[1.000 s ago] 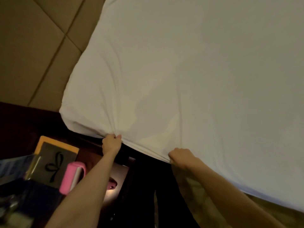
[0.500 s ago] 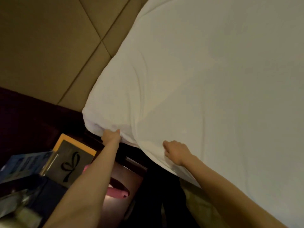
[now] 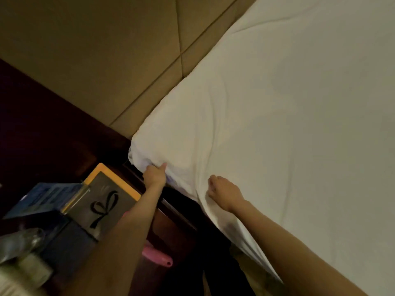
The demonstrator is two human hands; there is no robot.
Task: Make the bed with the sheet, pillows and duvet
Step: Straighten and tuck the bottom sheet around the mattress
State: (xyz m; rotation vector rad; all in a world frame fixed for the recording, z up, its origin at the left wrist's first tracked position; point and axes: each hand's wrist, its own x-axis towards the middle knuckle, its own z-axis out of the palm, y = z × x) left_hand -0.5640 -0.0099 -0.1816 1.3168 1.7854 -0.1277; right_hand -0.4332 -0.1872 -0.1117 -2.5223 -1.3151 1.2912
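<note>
The sheet (image 3: 277, 124) is lying spread; the left hand (image 3: 155, 175) is gripping its bunched corner by the headboard (image 3: 106, 60), and the right hand (image 3: 223, 194), fingers curled, is pinching the near edge. Pillows and duvet are seemingly still to come.

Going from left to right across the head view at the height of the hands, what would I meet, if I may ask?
blue box → yellow-edged card with a black bow → left hand → right hand → the broad smooth stretch of the white sheet
</note>
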